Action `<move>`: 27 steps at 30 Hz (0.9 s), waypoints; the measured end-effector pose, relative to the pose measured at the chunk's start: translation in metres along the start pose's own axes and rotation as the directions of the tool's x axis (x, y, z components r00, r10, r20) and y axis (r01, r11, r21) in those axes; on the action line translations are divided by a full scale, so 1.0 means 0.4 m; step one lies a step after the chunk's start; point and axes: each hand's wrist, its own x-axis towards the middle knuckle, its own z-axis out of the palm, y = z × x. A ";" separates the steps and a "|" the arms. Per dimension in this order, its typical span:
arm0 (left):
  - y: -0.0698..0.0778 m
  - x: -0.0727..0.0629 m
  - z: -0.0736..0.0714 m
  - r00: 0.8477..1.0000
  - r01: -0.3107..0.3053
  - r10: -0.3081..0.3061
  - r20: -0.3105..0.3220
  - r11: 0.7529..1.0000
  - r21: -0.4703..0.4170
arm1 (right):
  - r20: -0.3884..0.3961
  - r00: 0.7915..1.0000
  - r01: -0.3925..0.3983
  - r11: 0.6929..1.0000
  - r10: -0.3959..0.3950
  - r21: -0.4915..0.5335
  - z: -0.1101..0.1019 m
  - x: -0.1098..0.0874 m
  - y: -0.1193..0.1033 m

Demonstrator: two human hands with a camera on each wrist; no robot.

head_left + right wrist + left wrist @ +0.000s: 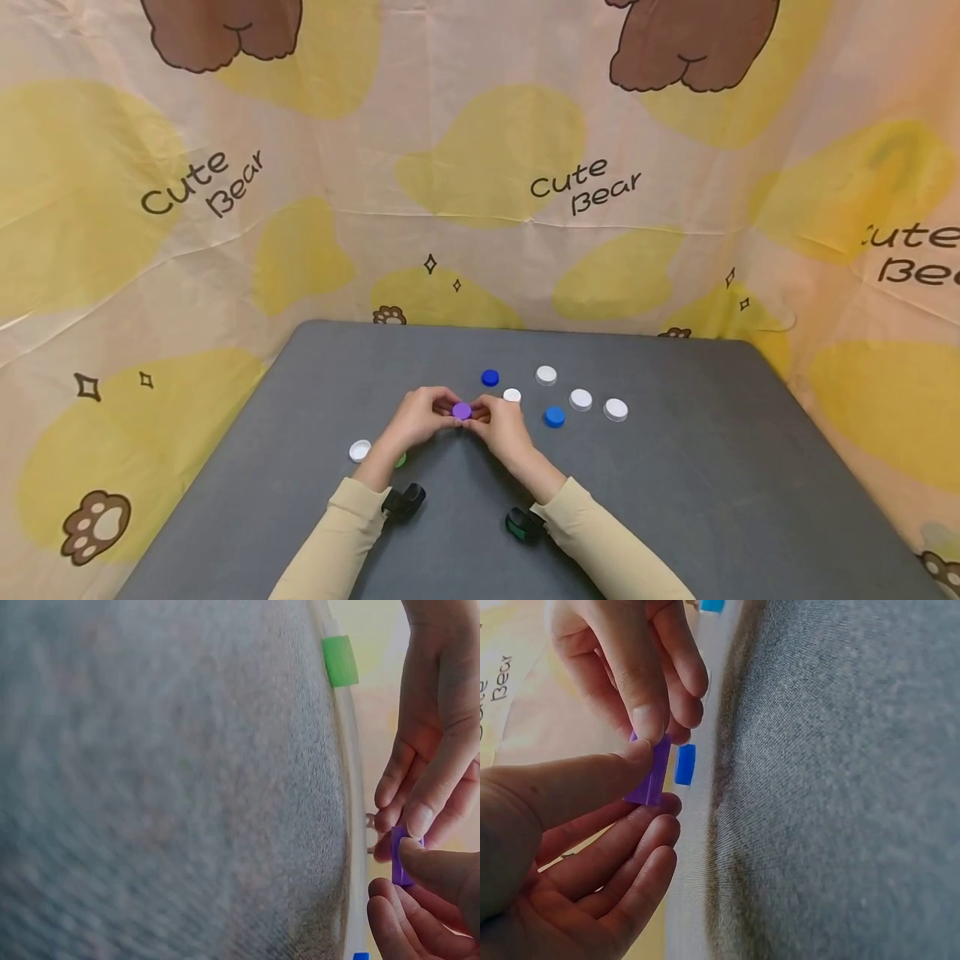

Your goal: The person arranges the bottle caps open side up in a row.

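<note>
Both hands meet over the middle of the table around a purple bottle cap (pixel 461 411). My left hand (pixel 418 418) pinches it from the left, thumb in front and fingers behind. From the other side, my right hand (pixel 507 427) pinches the same cap between thumb and fingers. The left wrist view shows the purple cap (pixel 658 771) edge-on, with both thumb tips pressed against it. A white cap (pixel 512 395) lies just behind the right hand. A green cap (pixel 401 459) is partly hidden by the left wrist.
On the grey table (pixel 300 400), a dark blue cap (pixel 490 377) lies beyond the hands. To the right are a lighter blue cap (pixel 554 417) and several white caps (pixel 581 400). Another white cap (pixel 360 451) lies left of the left wrist. A printed cloth (pixel 480 192) hangs behind.
</note>
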 end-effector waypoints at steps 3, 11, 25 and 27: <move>0.000 -0.009 -0.004 1.000 -0.016 0.016 0.006 1.000 -0.001 | -0.002 1.000 0.011 1.000 -0.011 0.012 -0.001 -0.005 -0.006; 0.004 -0.038 -0.015 1.000 -0.025 0.025 0.018 1.000 -0.012 | 0.015 0.999 0.045 0.999 -0.046 0.017 0.003 -0.022 -0.017; 0.007 -0.090 -0.033 0.996 -0.079 0.079 0.028 0.997 -0.009 | 0.054 0.993 0.100 0.994 -0.101 0.034 0.005 -0.048 -0.036; 0.005 -0.099 -0.035 0.995 -0.095 0.095 0.025 0.995 -0.021 | 0.063 0.992 0.106 0.994 -0.108 0.031 0.007 -0.052 -0.036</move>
